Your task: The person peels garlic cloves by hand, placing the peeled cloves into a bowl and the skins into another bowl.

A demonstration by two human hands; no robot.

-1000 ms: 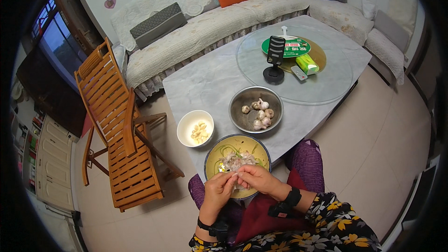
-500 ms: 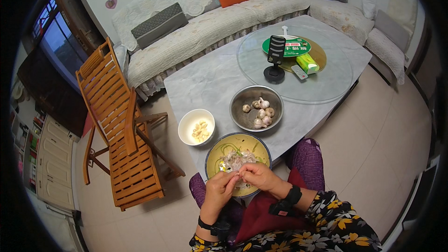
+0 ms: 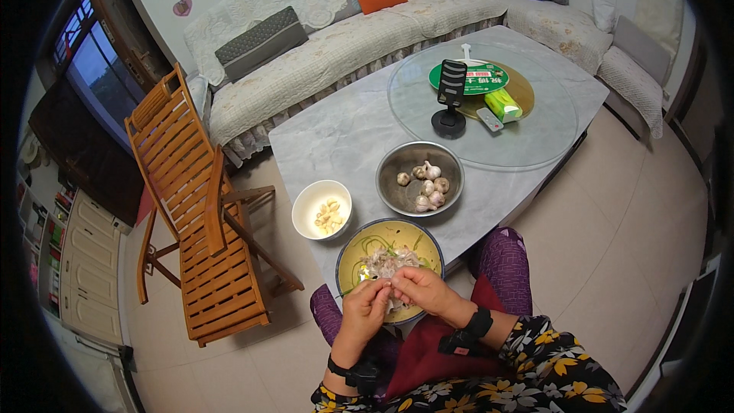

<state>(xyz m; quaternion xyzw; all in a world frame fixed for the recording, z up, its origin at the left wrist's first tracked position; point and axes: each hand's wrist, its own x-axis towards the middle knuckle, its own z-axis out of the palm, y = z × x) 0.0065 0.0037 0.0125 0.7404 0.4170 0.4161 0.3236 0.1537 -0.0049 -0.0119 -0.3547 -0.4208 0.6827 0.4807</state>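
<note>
Over the near part of a yellow bowl with a blue rim (image 3: pixel 353 246), my left hand (image 3: pixel 364 307) and my right hand (image 3: pixel 425 289) meet fingertip to fingertip. Both are closed in a pinch; whatever small thing lies between them is mostly hidden by the fingers. Inside that bowl is a heap of pale garlic skins (image 3: pixel 384 261) with some thin green stems. Beyond it, to the left, peeled garlic cloves (image 3: pixel 329 218) lie in a white bowl (image 3: pixel 302 200). Several whole garlic bulbs (image 3: pixel 428 189) sit in a steel bowl (image 3: pixel 391 197) beyond the yellow one.
The grey marble table (image 3: pixel 306 138) carries a round glass turntable (image 3: pixel 409 99). On the glass are a black stand (image 3: pixel 449 122), a green fan (image 3: pixel 489 80), a remote control (image 3: pixel 490 119) and a green packet (image 3: pixel 504 105). A wooden lounge chair (image 3: pixel 218 275) stands at left, a covered sofa (image 3: pixel 329 53) behind.
My hands stay pinched together over the yellow bowl, with only a slight shift of the fingers. The bowls and their contents look the same.
</note>
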